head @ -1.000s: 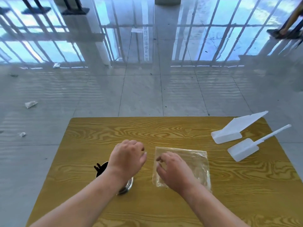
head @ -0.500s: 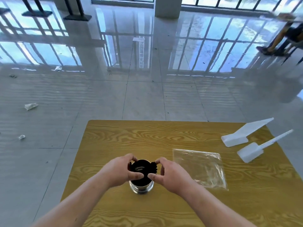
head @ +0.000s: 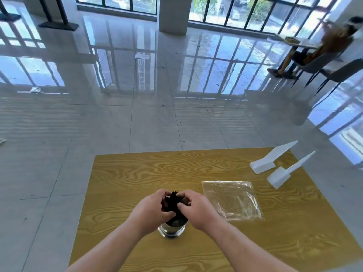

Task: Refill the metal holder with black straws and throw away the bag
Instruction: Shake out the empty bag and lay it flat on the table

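We find no text, label, brand or number that we can read. The glossy floor [head: 98,124] mirrors an upright strip of marks [head: 141,79] that may be characters, but they are too blurred for us to make out. A white sheet [head: 142,55] lying on the floor just beyond it is too small for us to read.

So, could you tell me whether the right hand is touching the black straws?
Touching: the head view shows the right hand pinching the black straws above the metal holder.
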Demonstrator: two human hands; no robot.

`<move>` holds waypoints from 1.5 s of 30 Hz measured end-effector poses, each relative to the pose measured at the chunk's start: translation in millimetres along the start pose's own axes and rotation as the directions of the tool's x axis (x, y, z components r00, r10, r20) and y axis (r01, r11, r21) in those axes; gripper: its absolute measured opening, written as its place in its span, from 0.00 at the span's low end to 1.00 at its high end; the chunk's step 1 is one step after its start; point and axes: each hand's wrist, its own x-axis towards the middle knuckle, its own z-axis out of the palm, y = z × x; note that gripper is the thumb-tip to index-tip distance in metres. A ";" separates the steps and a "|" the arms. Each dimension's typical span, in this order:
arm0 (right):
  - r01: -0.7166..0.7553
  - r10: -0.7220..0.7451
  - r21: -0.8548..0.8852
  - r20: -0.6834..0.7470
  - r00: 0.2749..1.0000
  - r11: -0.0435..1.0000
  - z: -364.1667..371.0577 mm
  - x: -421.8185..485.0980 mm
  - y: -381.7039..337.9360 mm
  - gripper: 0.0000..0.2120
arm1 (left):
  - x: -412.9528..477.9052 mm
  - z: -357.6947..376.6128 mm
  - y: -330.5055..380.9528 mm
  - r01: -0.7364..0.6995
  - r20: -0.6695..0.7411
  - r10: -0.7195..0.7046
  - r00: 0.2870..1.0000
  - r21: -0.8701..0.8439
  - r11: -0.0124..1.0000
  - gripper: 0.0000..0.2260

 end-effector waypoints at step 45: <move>0.099 -0.074 -0.152 0.161 0.984 0.984 -19.9 14.7 1.4 0.16 | 2.4 -1.3 31.4 0.093 -0.093 -0.077 0.993 0.183 0.979 0.09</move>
